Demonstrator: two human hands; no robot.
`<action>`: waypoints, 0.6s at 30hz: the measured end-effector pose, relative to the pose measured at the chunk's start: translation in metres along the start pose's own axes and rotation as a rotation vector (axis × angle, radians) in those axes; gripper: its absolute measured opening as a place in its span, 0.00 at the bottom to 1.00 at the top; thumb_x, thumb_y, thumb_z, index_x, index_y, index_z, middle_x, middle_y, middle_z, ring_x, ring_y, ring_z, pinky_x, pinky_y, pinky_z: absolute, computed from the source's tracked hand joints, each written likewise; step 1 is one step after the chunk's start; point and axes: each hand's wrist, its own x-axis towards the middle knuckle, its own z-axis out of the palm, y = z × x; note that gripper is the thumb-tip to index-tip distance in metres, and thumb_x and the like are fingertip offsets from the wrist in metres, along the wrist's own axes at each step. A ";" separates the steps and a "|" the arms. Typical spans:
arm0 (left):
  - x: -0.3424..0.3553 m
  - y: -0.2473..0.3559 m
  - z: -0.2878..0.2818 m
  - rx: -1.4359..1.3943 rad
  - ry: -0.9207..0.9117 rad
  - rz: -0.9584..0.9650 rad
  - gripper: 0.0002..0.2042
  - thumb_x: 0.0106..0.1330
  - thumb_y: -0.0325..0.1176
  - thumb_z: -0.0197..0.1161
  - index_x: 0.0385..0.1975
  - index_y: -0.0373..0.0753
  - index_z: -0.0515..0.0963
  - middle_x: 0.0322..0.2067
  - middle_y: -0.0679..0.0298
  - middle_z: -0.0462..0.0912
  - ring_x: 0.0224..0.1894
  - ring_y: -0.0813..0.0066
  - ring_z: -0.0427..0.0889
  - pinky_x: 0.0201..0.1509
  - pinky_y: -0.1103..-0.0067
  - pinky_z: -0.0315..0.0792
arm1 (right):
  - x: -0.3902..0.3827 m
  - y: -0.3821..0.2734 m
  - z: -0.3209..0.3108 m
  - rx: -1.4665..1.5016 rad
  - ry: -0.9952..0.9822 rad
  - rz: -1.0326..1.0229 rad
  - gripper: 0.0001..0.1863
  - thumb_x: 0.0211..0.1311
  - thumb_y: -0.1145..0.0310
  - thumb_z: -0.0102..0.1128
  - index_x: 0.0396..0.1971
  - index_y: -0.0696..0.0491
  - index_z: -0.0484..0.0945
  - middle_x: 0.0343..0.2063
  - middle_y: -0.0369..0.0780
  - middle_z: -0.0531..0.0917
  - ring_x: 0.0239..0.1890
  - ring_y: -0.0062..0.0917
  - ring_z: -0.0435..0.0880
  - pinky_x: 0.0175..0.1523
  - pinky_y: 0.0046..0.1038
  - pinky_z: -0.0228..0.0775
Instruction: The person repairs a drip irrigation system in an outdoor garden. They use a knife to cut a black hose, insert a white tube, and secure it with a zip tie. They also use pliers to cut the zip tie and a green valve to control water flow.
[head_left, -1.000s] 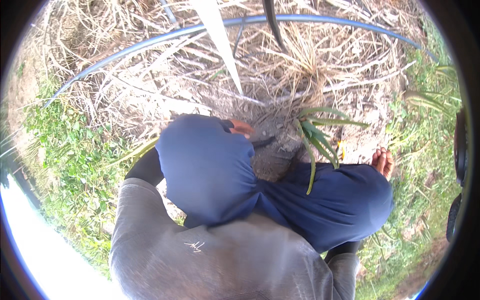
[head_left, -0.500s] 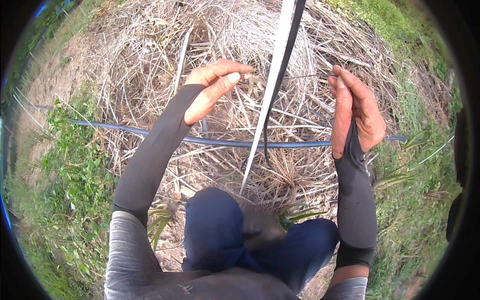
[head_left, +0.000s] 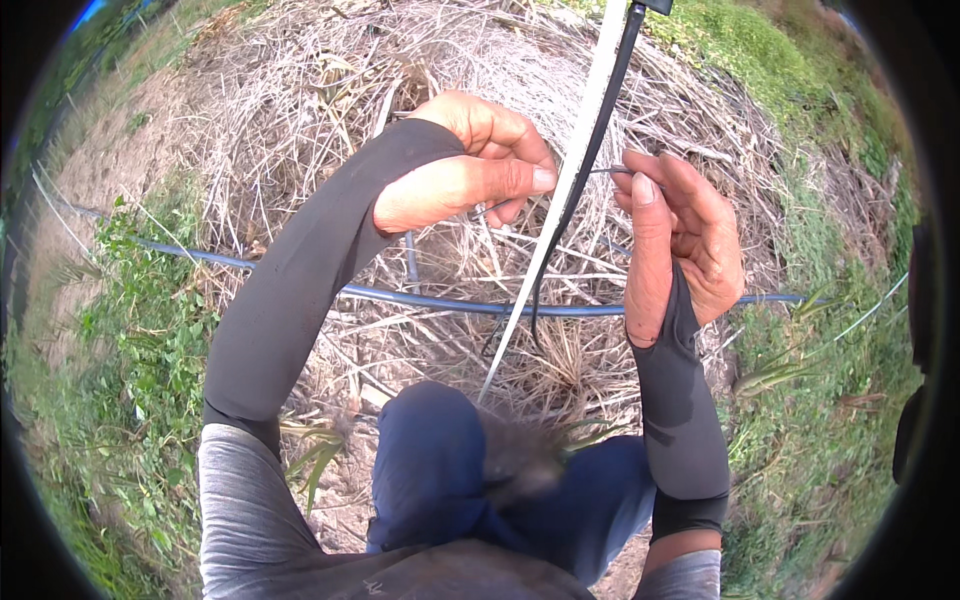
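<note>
A slim white stake (head_left: 587, 110) stands before me, tapering toward the ground, with a narrow black tube (head_left: 612, 85) running down along it. My left hand (head_left: 480, 165) is closed at the stake's left side, thumb against the fingers, its tip beside the white edge. A short dark wire end (head_left: 488, 209) pokes out beneath its thumb. On the other side, my right hand (head_left: 685, 235) pinches a thin dark wire (head_left: 604, 171) between thumb and forefinger. That wire reaches toward the stake; its course behind the stake is hidden.
A blue-black hose (head_left: 430, 298) crosses the ground from left to right behind my knees (head_left: 430, 450). Dry stalks and straw (head_left: 300, 130) cover the ground ahead. Green weeds (head_left: 140, 340) grow at the left, and more grass (head_left: 800, 450) at the right.
My left hand has moved right to the stake and closed its fingers. My right hand, still pinching the wire, has shifted slightly left. The stake's top appears farther right.
</note>
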 end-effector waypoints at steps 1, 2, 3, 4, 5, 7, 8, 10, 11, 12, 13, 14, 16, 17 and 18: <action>-0.003 0.003 0.000 -0.011 -0.011 -0.027 0.08 0.65 0.33 0.60 0.30 0.35 0.79 0.17 0.69 0.77 0.18 0.88 0.71 0.22 0.88 0.62 | -0.004 -0.001 0.000 0.035 -0.013 0.038 0.12 0.59 0.83 0.58 0.44 0.61 0.75 0.37 0.47 0.83 0.38 0.25 0.85 0.42 0.22 0.77; -0.004 0.006 0.000 0.006 -0.007 -0.056 0.08 0.65 0.33 0.61 0.32 0.34 0.78 0.16 0.68 0.77 0.16 0.88 0.71 0.19 0.88 0.60 | -0.008 0.000 0.000 0.069 -0.026 0.076 0.13 0.59 0.83 0.58 0.44 0.61 0.74 0.38 0.47 0.83 0.39 0.25 0.84 0.43 0.22 0.77; -0.005 0.006 0.000 -0.066 -0.005 -0.083 0.08 0.65 0.33 0.61 0.32 0.34 0.78 0.16 0.68 0.78 0.15 0.87 0.71 0.19 0.89 0.60 | -0.011 0.001 -0.001 0.102 -0.039 0.114 0.13 0.59 0.84 0.57 0.44 0.61 0.74 0.39 0.48 0.83 0.40 0.26 0.84 0.44 0.22 0.77; -0.008 0.006 -0.001 -0.136 -0.001 -0.115 0.08 0.65 0.34 0.60 0.32 0.34 0.78 0.16 0.67 0.78 0.15 0.87 0.71 0.18 0.89 0.60 | -0.015 0.002 -0.001 0.179 -0.047 0.132 0.11 0.59 0.85 0.57 0.42 0.60 0.74 0.40 0.49 0.82 0.41 0.27 0.84 0.46 0.23 0.76; -0.009 0.006 -0.001 -0.206 0.004 -0.145 0.09 0.65 0.34 0.60 0.33 0.34 0.78 0.16 0.66 0.78 0.14 0.87 0.71 0.17 0.89 0.60 | -0.017 0.002 -0.001 0.182 -0.059 0.089 0.11 0.58 0.86 0.57 0.41 0.60 0.74 0.40 0.50 0.82 0.41 0.28 0.84 0.46 0.23 0.77; -0.013 0.007 0.002 -0.298 0.026 -0.178 0.10 0.66 0.35 0.59 0.33 0.33 0.76 0.18 0.62 0.79 0.15 0.83 0.74 0.18 0.89 0.64 | -0.022 0.002 -0.002 0.184 -0.083 0.004 0.10 0.58 0.87 0.57 0.39 0.60 0.74 0.40 0.51 0.82 0.42 0.28 0.84 0.45 0.23 0.77; -0.014 0.010 0.006 -0.334 0.038 -0.197 0.10 0.66 0.35 0.59 0.33 0.32 0.76 0.18 0.61 0.80 0.15 0.82 0.75 0.18 0.89 0.66 | -0.024 0.000 -0.001 0.180 -0.080 -0.009 0.11 0.55 0.87 0.60 0.36 0.58 0.74 0.41 0.50 0.82 0.42 0.29 0.84 0.44 0.24 0.78; -0.017 0.007 0.014 -0.524 0.049 -0.254 0.11 0.67 0.35 0.58 0.34 0.32 0.74 0.22 0.56 0.82 0.21 0.77 0.82 0.22 0.87 0.72 | -0.027 0.000 -0.005 -0.016 -0.163 -0.148 0.12 0.53 0.87 0.62 0.35 0.57 0.75 0.42 0.50 0.82 0.42 0.30 0.84 0.43 0.24 0.78; -0.018 0.009 0.019 -0.552 0.037 -0.263 0.11 0.67 0.35 0.58 0.35 0.32 0.74 0.22 0.56 0.82 0.22 0.76 0.82 0.23 0.86 0.72 | -0.029 0.000 -0.007 -0.113 -0.204 -0.218 0.12 0.52 0.86 0.63 0.35 0.57 0.75 0.42 0.49 0.82 0.42 0.31 0.84 0.43 0.24 0.78; -0.020 0.010 0.023 -0.580 0.025 -0.273 0.11 0.67 0.35 0.58 0.35 0.32 0.74 0.23 0.55 0.82 0.23 0.75 0.83 0.24 0.86 0.73 | -0.028 -0.006 -0.006 -0.170 -0.234 -0.250 0.13 0.49 0.86 0.66 0.33 0.57 0.76 0.44 0.48 0.80 0.41 0.31 0.84 0.43 0.23 0.78; -0.021 0.011 0.026 -0.611 0.010 -0.279 0.11 0.68 0.35 0.57 0.35 0.32 0.74 0.24 0.54 0.83 0.25 0.73 0.84 0.25 0.86 0.74 | -0.028 -0.007 -0.005 -0.148 -0.227 -0.262 0.13 0.48 0.86 0.66 0.33 0.57 0.76 0.44 0.48 0.79 0.41 0.30 0.83 0.43 0.23 0.78; -0.022 0.006 0.027 -0.627 0.020 -0.271 0.10 0.68 0.35 0.56 0.34 0.33 0.75 0.25 0.55 0.83 0.26 0.72 0.84 0.26 0.85 0.74 | -0.028 -0.008 -0.002 -0.126 -0.220 -0.273 0.13 0.48 0.87 0.66 0.33 0.57 0.76 0.45 0.47 0.78 0.41 0.29 0.83 0.43 0.23 0.78; -0.023 0.004 0.026 -0.573 0.049 -0.294 0.10 0.69 0.36 0.56 0.33 0.34 0.76 0.23 0.59 0.81 0.26 0.72 0.84 0.25 0.85 0.74 | -0.033 -0.010 0.003 0.026 -0.184 -0.132 0.15 0.47 0.87 0.66 0.35 0.58 0.77 0.45 0.47 0.76 0.41 0.28 0.82 0.44 0.23 0.78; -0.024 0.004 0.025 -0.546 0.065 -0.306 0.11 0.69 0.36 0.56 0.32 0.34 0.76 0.22 0.60 0.81 0.25 0.73 0.83 0.25 0.86 0.74 | -0.036 -0.011 0.006 0.164 -0.135 0.014 0.16 0.46 0.87 0.67 0.37 0.58 0.77 0.45 0.46 0.76 0.42 0.28 0.82 0.45 0.24 0.77; -0.025 0.005 0.025 -0.524 0.085 -0.308 0.11 0.69 0.37 0.56 0.32 0.35 0.76 0.21 0.62 0.79 0.24 0.74 0.83 0.25 0.86 0.73 | -0.032 -0.009 0.005 0.031 -0.213 -0.152 0.18 0.46 0.86 0.67 0.39 0.58 0.78 0.45 0.46 0.77 0.42 0.29 0.82 0.45 0.24 0.77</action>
